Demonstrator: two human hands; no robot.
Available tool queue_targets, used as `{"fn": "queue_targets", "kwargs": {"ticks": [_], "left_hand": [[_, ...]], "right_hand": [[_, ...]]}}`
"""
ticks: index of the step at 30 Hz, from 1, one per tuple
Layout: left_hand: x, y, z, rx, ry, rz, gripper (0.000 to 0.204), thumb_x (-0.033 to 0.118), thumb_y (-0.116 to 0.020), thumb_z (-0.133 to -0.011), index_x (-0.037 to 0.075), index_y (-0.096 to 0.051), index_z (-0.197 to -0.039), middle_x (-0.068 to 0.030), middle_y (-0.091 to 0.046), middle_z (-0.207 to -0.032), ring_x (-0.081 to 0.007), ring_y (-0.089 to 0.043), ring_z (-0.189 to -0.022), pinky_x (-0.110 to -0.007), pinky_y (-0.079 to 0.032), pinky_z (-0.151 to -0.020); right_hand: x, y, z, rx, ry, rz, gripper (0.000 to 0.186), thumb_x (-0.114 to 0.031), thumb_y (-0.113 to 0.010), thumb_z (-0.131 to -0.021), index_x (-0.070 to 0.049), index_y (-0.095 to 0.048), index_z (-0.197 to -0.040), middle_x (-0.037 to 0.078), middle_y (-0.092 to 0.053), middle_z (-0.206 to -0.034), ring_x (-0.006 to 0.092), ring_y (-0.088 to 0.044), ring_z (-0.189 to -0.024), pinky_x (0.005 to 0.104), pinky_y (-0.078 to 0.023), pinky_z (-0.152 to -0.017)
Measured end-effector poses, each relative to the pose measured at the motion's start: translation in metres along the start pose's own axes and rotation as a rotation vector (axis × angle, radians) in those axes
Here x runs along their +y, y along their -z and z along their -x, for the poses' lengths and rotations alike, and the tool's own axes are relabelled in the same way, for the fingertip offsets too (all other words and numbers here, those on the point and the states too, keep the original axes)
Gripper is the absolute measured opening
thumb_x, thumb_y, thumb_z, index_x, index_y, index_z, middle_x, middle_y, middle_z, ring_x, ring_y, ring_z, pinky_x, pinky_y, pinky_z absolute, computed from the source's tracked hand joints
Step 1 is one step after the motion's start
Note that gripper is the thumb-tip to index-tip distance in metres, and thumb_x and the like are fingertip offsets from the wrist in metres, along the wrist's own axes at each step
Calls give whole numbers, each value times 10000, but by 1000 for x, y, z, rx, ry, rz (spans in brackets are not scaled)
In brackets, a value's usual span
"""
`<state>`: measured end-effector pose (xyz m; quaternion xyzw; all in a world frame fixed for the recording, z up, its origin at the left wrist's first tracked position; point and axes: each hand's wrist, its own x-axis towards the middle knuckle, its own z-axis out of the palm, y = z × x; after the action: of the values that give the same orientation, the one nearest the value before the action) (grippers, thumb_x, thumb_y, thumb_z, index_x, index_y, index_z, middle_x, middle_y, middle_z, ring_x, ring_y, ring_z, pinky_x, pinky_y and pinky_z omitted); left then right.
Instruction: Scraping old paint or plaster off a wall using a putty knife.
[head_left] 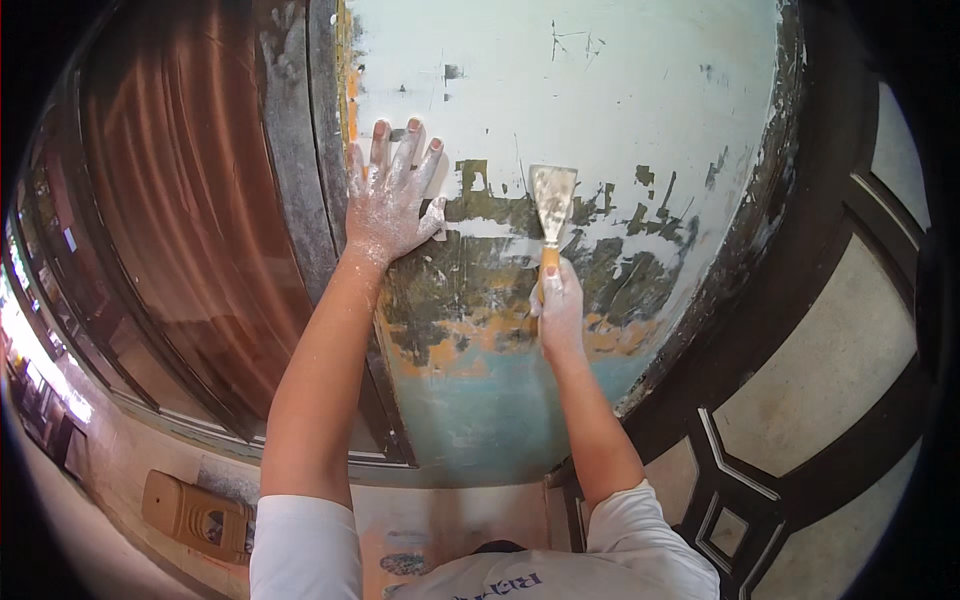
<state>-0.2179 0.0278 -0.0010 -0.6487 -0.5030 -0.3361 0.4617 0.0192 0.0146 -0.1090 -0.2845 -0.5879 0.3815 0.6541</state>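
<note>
Yellow handle (550,264) part-hidden, a scraper (552,198) fills the right hand (562,308); the left hand (396,210) splays.

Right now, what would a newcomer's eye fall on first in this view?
Probably the patchy wall in the centre, white above, blotched dark and orange in the middle, and teal below. Against it, the right hand grips a flat metal scraper with a yellow handle, blade upward, while the white-dusted left hand lies spread on the wall at upper left. Farther left hangs a glossy reddish-brown curtain.
</note>
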Motion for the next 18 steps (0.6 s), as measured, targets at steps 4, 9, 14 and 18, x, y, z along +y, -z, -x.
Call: {"fn": "queue_targets", "kwargs": {"ticks": [4,9,14,18], "left_hand": [[-4,2,1,-20,0,-26,715,411,-605,-772,224,-387,-1427,-117,-180,-1548,-360,-88,-1437,-628,-86,-1106],[1,5,-1,17,-24,10,709,364,-641,-739,182,-444,-1396,-137,-214,-1537,-399,-110,-1425,-640,-80,-1098],[0,1,0,36,-15,-19,695,360,-625,-751,197,-439,-1401,-134,-216,-1537,-367,-120,-1432,-609,-90,-1114],[0,0,2,-5,-4,-6,696,428,-600,-778,269,-395,-1424,-87,-173,-1557,-351,-81,-1440,-617,-90,-1115]], "right_hand": [[27,6,25,-37,-81,54,319,-309,-449,-993,-36,-578,-1095,-29,-448,-625,50,-425,-531,224,-331,-475],[-18,4,-1,17,48,22,340,-312,-429,-1001,-24,-588,-1088,-24,-452,-631,53,-419,-518,225,-335,-477],[30,8,19,-9,-32,58,303,-266,-419,-1001,-33,-600,-1068,-28,-445,-624,50,-408,-510,230,-341,-475],[3,5,4,5,-15,35,448,-421,-446,-977,-13,-571,-1113,-35,-409,-596,53,-372,-476,219,-300,-453]]}}
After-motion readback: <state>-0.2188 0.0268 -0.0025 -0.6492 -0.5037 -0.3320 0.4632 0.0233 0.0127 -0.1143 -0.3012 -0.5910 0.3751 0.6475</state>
